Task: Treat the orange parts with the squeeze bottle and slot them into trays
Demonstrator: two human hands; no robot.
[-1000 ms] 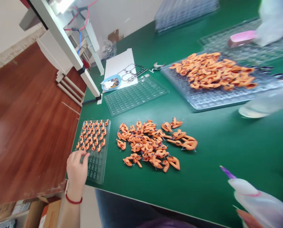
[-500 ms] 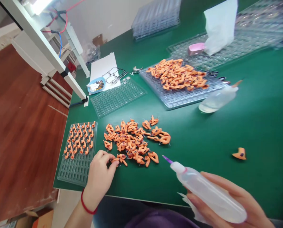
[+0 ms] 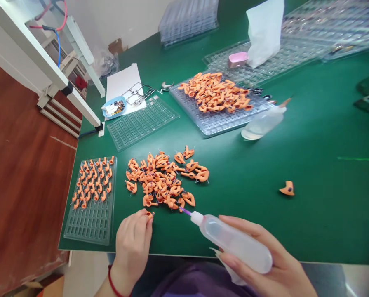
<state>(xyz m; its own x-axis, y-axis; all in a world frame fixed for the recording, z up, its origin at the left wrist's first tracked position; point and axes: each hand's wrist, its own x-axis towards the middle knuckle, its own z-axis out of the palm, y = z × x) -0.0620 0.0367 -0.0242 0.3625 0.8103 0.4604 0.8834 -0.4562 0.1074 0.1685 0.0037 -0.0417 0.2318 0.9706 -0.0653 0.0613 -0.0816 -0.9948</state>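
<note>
Item, left: we log a clear compartment tray (image 3: 91, 222), part-filled with orange pieces, at the green bench (image 3: 311, 156) edge. Item, centre: our left hand (image 3: 133, 243), fingers pinching one small orange piece (image 3: 149, 214) just below the loose orange pile (image 3: 164, 179). Item, right: our right hand (image 3: 264, 264), fingers clasping a squeeze bottle (image 3: 233, 243), its purple nozzle beside the pile.

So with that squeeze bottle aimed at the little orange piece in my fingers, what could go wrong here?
The purple nozzle sits close to the left hand, so liquid could land on the fingers instead of the orange piece. The right hand could also squeeze the bottle too hard and drip onto the loose pile.
</note>
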